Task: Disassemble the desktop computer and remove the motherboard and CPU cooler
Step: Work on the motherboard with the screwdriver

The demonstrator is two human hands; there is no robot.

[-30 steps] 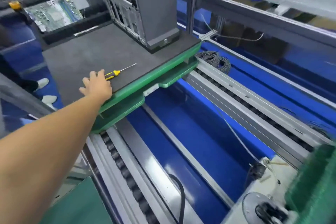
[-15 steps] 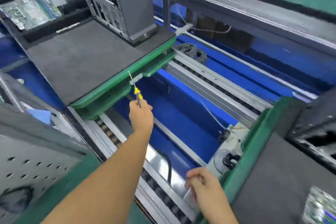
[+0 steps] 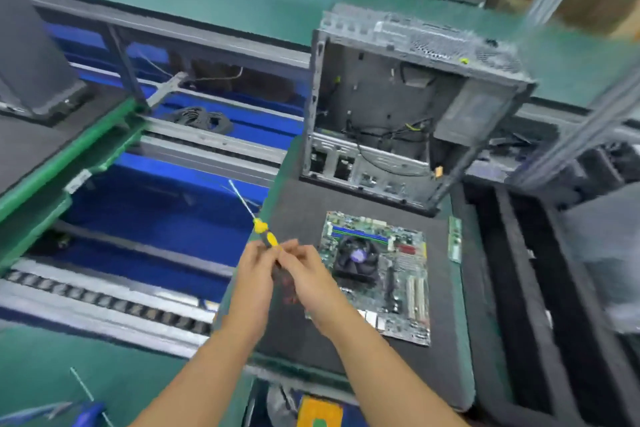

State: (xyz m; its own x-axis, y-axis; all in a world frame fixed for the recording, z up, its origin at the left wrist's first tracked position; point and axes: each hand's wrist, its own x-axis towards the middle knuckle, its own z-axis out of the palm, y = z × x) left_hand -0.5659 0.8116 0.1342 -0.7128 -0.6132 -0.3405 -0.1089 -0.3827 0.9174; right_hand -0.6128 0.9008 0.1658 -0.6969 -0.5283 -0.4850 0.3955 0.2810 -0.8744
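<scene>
Screwdriver point(image 3: 263, 229) held between both hands above the near left corner of the dark mat point(image 3: 304, 340), its thin shaft pointing up and away to the left. The left hand point(image 3: 254, 267) is curled round the dark lower part of the handle. The fingertips of the right hand point(image 3: 304, 270) are pinched on the handle just below the yellow collar, although motion blur leaves the exact finger placement uncertain. The step is judged to be a transfer of the tool into the working hand ahead of releasing the CPU cooler point(image 3: 356, 258). A full grip should be secured by the receiving hand before the other is let go. The tip should then be seated squarely in each cooler screw, and the screws eased off a little at a time in diagonal order so that the cooler is not tilted on the processor. The board is best steadied by its bare edge, not by its components. The motherboard point(image 3: 377, 274) is seen lying flat on the mat, just right of the hands and in front of the computer case point(image 3: 398, 107), so its removal is judged complete. It is a green board crowded with slots and connectors, with light-coloured ports along its near edge. The cooler is mounted on it towards the far left, a black square frame round a fan with a pale hub. The case stands open-sided and largely emptied, with loose cables hanging inside. A narrow green module point(image 3: 454, 239) lies apart at the mat's right edge.
</scene>
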